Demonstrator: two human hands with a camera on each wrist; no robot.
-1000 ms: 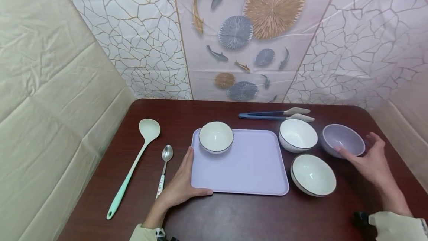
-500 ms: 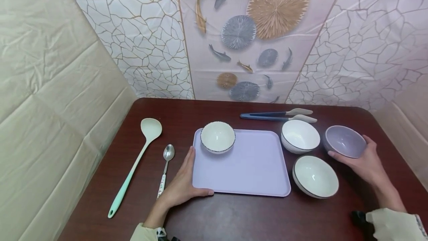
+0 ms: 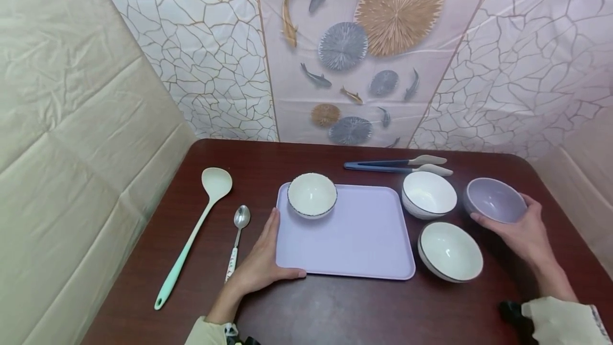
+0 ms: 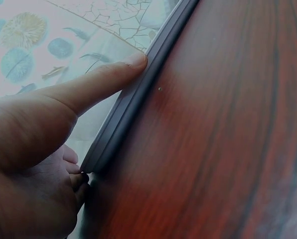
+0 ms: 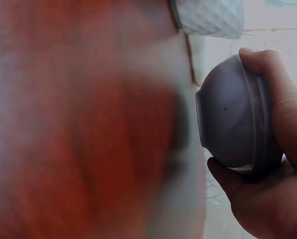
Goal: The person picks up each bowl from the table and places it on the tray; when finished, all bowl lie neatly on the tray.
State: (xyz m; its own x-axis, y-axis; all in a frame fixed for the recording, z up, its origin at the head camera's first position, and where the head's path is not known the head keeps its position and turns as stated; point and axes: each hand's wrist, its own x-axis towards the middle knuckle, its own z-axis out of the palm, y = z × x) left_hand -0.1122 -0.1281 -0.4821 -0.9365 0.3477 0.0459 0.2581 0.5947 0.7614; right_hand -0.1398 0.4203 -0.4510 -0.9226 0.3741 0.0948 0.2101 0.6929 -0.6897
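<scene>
We see the right hand (image 3: pixel 524 233) curled round the purple bowl (image 3: pixel 494 199), seemingly for a secure hold, at three o'clock from the lilac tray (image 3: pixel 354 238), whose eight-o'clock corner the left hand (image 3: pixel 259 266), fingers spread, likely steadies.

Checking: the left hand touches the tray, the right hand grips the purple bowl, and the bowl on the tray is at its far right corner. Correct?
Not the corner: the head view shows the white bowl at the far left corner of the tray. The left hand touches the tray, and the right hand grips the purple bowl.
</scene>
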